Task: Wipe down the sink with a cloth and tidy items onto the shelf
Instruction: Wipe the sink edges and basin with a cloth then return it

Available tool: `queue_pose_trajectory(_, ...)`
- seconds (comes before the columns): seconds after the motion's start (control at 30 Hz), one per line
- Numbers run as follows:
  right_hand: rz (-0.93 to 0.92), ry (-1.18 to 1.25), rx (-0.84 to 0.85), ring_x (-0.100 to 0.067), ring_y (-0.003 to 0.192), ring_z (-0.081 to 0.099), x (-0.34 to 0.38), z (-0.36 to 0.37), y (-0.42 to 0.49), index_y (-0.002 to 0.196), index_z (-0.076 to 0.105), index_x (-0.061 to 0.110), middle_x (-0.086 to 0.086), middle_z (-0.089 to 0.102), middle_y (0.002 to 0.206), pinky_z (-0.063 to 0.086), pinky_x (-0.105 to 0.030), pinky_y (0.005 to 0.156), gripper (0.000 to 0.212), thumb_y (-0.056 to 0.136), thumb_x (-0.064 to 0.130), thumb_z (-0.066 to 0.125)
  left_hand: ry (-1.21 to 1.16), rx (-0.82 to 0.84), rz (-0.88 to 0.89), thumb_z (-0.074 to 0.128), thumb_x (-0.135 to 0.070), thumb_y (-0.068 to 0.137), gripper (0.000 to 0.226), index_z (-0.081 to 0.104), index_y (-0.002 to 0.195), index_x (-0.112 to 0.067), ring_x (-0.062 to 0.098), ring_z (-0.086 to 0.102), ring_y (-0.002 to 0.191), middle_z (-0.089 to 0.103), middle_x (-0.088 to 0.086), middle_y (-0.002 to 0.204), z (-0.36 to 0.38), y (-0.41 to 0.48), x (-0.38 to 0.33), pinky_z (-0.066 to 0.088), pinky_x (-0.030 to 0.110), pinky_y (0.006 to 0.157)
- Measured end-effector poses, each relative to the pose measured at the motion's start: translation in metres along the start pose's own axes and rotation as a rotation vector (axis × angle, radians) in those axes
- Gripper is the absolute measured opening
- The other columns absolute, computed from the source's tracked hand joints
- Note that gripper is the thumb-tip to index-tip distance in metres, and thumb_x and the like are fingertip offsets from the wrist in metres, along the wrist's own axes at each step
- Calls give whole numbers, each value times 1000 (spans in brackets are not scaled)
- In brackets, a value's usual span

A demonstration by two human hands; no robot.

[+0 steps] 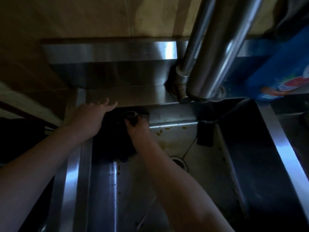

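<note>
Head view, sink: a stainless steel rectangular sink (pixel 168 148) is seen from above in dim light; yellowish food residue (pixel 160 132) is scattered along the back wall and floor; a round metal drain (pixel 179 162) sits near the middle of the floor.
Head view, cloth: a dark crumpled cloth (pixel 117 139) is pressed into the back left corner of the basin, against the wall and floor.
Head view, right hand: the right hand (pixel 137 126) is closed around a bunch of the cloth, fingers curled tight on it.
Head view, left hand: the left hand (pixel 93 118) is laid on the left rim with fingers spread apart, nothing held; it appears to be used as a brace.
Head view, surroundings: a polished steel tap spout (pixel 215 52) rises at the back; a blue printed packet (pixel 280 77) stands at the back right; a small dark rectangular object (pixel 205 133) leans in the basin's right part, its identity unclear; no shelf can be made out.
Step judged: wiping under way; residue still to be cleared; tidying not yet begun.
Risks: residue could be smeared rather than lifted if the cloth is already soiled; bits could be pushed into the drain; the dark object could be knocked by a wide sweep; spots could be missed in the poor light.
</note>
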State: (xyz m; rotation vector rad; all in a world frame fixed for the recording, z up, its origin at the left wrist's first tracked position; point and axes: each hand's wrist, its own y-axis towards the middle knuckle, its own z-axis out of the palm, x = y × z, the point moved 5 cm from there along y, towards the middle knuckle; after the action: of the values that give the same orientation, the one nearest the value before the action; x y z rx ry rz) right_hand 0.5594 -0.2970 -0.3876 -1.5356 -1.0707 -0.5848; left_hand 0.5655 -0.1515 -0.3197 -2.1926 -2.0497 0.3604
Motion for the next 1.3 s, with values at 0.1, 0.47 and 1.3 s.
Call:
queue_pose_trajectory(0.1, 17, 5, -23, -24, 95, 64, -10, -43, 9, 117, 57, -3, -20, 64, 114, 42, -11, 65, 30, 91, 12, 59, -22, 7, -46, 48, 1, 83, 70, 34, 142, -33, 35, 48, 125, 28, 7, 153, -3, 0, -3, 44, 43, 99)
queue_pose_trajectory(0.47, 72, -147, -408, -33, 98, 63, -59, -240, 44, 112, 61, 2, -20, 66, 110, 48, -31, 82, 24, 90, 10, 59, -116, -47, -113, 50, 7, 79, 70, 40, 141, -24, 38, 42, 129, 30, 14, 151, 1, -2, -11, 39, 43, 103)
queue_pose_trajectory(1.3, 31, 144, -28, -26, 106, 63, -41, -118, 23, 113, 58, 6, -16, 64, 116, 50, -25, 83, 23, 91, 11, 60, -184, -65, -125, 55, 11, 72, 77, 39, 141, -18, 37, 36, 134, 29, 18, 151, 4, -3, -11, 33, 40, 108)
